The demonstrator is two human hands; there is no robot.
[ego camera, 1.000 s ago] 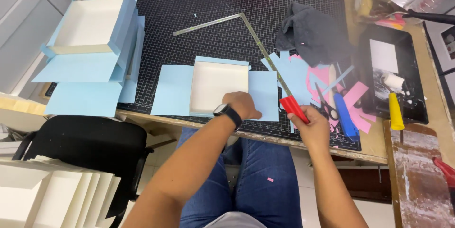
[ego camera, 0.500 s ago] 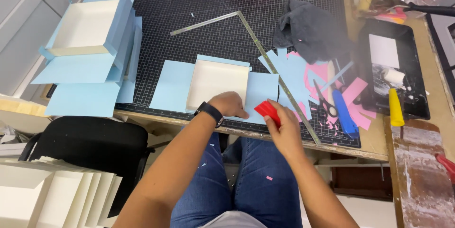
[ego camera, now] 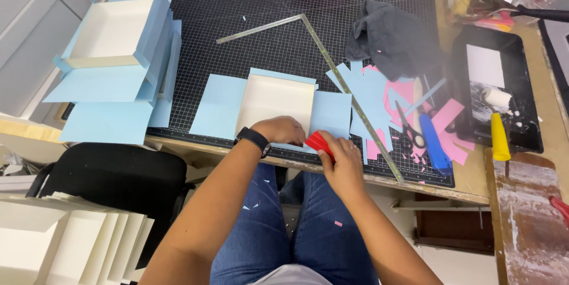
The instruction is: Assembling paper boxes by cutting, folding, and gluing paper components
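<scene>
Right hand [ego camera: 344, 163] closed around a red tool [ego camera: 319, 143]; left hand [ego camera: 281, 130], fingers curled, presses the cream box [ego camera: 275, 98], apparently empty-handed, on blue paper [ego camera: 216, 107].

A black gridded cutting mat [ego camera: 237, 0] covers the bench. A metal L-square [ego camera: 332, 66] lies across its centre. A grey cloth [ego camera: 391, 36] is placed at far right, with scissors [ego camera: 409, 128] on blue and pink paper scraps [ego camera: 379, 92] nearer. A black tray [ego camera: 518, 137] holding a yellow-handled roller [ego camera: 499, 134] is positioned right. Finished blue-covered boxes [ego camera: 112, 42] are stacked far left.
</scene>
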